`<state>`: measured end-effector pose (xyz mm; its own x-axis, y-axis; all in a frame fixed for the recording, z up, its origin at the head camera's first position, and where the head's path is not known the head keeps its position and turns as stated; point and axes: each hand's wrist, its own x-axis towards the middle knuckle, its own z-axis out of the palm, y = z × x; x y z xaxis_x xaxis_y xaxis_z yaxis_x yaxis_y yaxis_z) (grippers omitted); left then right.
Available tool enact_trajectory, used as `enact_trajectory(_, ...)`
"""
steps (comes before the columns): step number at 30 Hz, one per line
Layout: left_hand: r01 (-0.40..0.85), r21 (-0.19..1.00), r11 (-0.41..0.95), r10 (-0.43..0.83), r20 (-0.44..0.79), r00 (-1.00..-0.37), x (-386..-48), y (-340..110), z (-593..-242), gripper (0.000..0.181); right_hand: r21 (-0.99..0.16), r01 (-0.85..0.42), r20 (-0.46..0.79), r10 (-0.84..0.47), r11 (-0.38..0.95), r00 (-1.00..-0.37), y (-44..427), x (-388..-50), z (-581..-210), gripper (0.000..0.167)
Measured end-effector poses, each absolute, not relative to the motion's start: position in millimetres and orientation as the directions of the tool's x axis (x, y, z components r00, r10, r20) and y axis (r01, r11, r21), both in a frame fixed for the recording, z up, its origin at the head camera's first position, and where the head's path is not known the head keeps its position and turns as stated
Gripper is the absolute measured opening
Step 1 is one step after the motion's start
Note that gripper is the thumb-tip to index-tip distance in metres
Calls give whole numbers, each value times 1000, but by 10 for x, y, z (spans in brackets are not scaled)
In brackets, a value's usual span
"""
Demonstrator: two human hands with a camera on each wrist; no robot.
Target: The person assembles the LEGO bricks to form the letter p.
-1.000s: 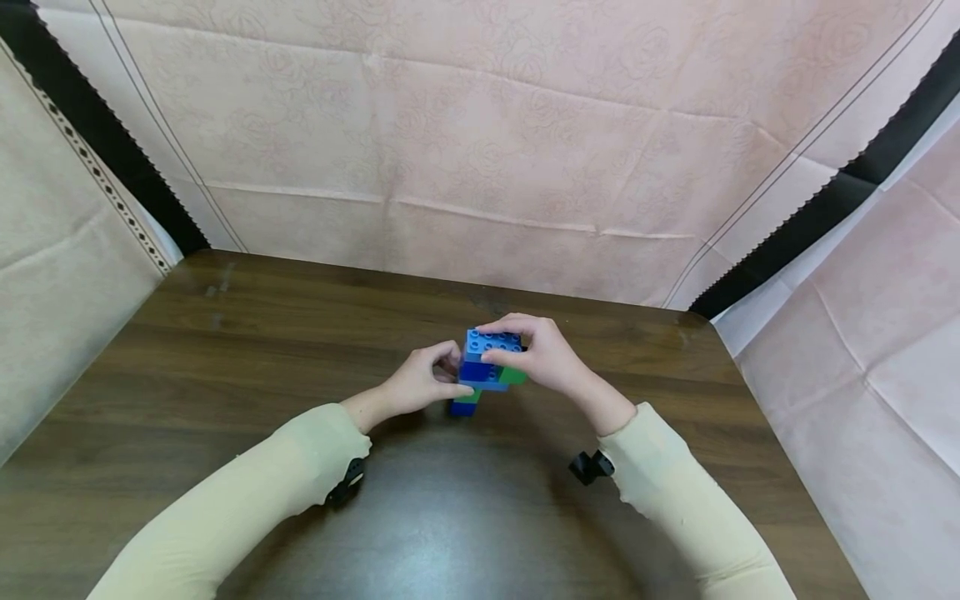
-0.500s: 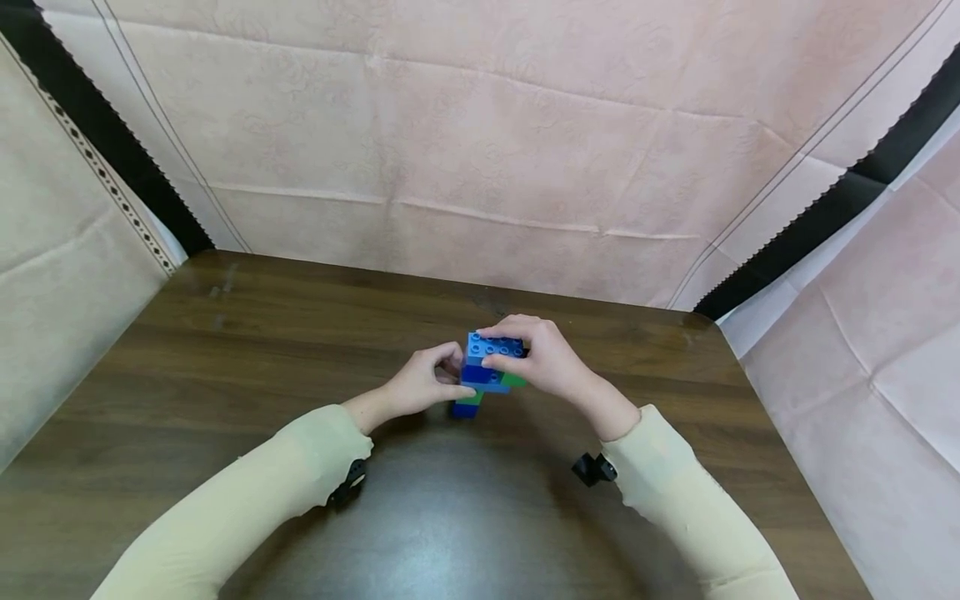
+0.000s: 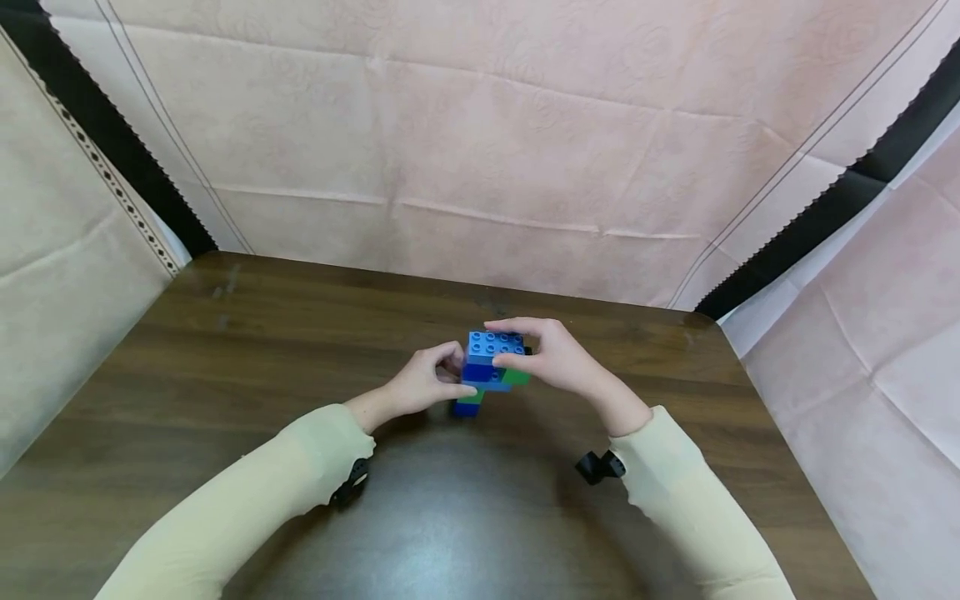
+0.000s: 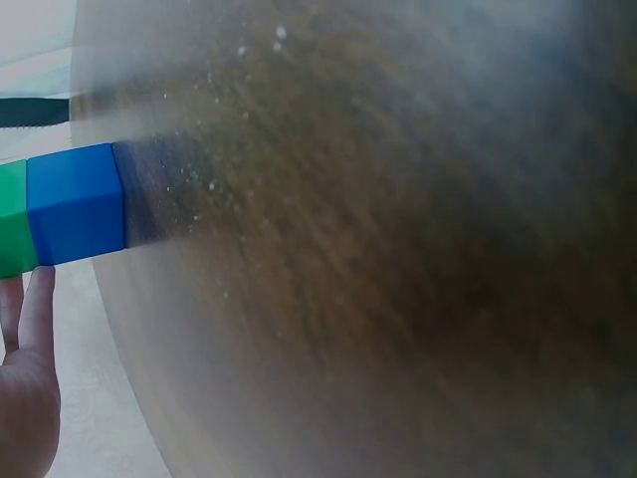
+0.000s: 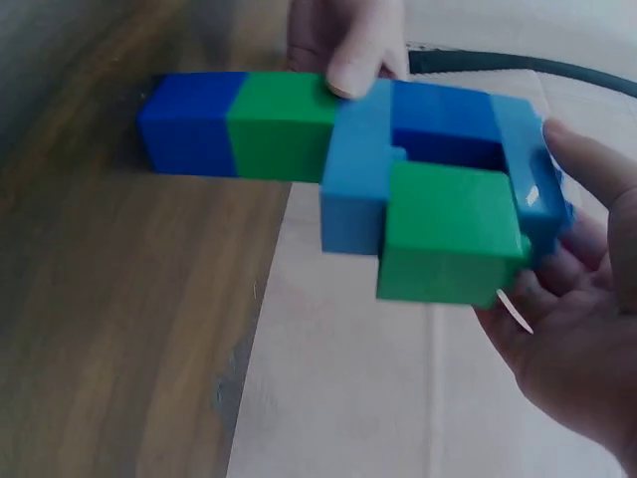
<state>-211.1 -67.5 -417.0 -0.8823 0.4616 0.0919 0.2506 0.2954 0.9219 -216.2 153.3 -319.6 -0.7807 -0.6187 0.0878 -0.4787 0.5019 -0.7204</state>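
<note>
A stack of toy building bricks (image 3: 481,372) stands upright on the wooden table. From the bottom come dark blue (image 5: 189,124), green (image 5: 279,124) and a longer light blue brick (image 5: 353,199). Dark blue (image 5: 448,110) and green bricks (image 5: 448,234) share the layer above, topped by a light blue studded brick (image 3: 495,345). The left hand (image 3: 420,379) holds the stack from the left, its thumb at the lower light blue and green bricks. Around the top brick, the right hand (image 3: 558,358) has thumb and fingers spread loosely; the far fingertips are partly hidden.
The brown wooden table (image 3: 300,333) extends on all sides of the stack. A pale patterned cloth (image 3: 480,167) hangs behind it, with black strips at both corners. Small black wrist cameras (image 3: 600,467) sit at the sleeve cuffs.
The right hand has loosened from the top brick and shifted slightly to the right, thumb and fingers spreading. The left hand and the stack stay nearly where they were.
</note>
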Motion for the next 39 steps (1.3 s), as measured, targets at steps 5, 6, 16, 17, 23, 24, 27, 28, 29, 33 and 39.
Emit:
enact_trajectory(5, 233, 922, 309, 447, 76, -891, -2108, -671, -4173, 29, -711, -459, 75, -592, 533, -802, 1666, -2185, -3172, 39)
enact_trajectory(6, 231, 921, 312, 442, 74, -894, -2106, -672, -4173, 29, -712, -455, 76, -586, 534, -806, 1680, -2191, -3175, 38)
enact_trajectory(16, 238, 919, 315, 439, 81, -895, -2107, -682, -4202, 30, -735, -438, 90, -566, 517, -820, 1688, -2189, -3221, 35)
enact_trajectory(17, 235, 919, 316, 437, 79, -896, -2107, -686, -4204, 30, -731, -443, 92, -569, 518, -817, 1685, -2193, -3224, 35)
enact_trajectory(23, 239, 920, 310, 446, 81, -891, -2119, -684, -4201, 30, -714, -455, 90, -575, 532, -813, 1696, -2192, -3203, 35)
enact_trajectory(24, 241, 920, 308, 449, 83, -890, -2122, -682, -4200, 30, -714, -455, 89, -576, 532, -813, 1700, -2190, -3199, 35)
enact_trajectory(27, 248, 920, 302, 457, 89, -885, -2129, -676, -4194, 31, -717, -456, 92, -576, 528, -812, 1716, -2185, -3197, 36)
enact_trajectory(28, 251, 920, 302, 459, 90, -884, -2131, -674, -4190, 31, -721, -456, 96, -576, 522, -812, 1722, -2186, -3202, 36)
enact_trajectory(29, 253, 919, 302, 461, 91, -883, -2131, -673, -4186, 31, -727, -455, 99, -578, 514, -810, 1728, -2191, -3213, 36)
enact_trajectory(33, 259, 915, 310, 468, 90, -879, -2121, -676, -4162, 31, -772, -437, 107, -584, 460, -804, 1741, -2208, -3270, 35)
enact_trajectory(39, 256, 912, 320, 480, 76, -874, -2120, -680, -4129, 36, -800, -428, 120, -587, 420, -800, 1761, -2215, -3329, 34)
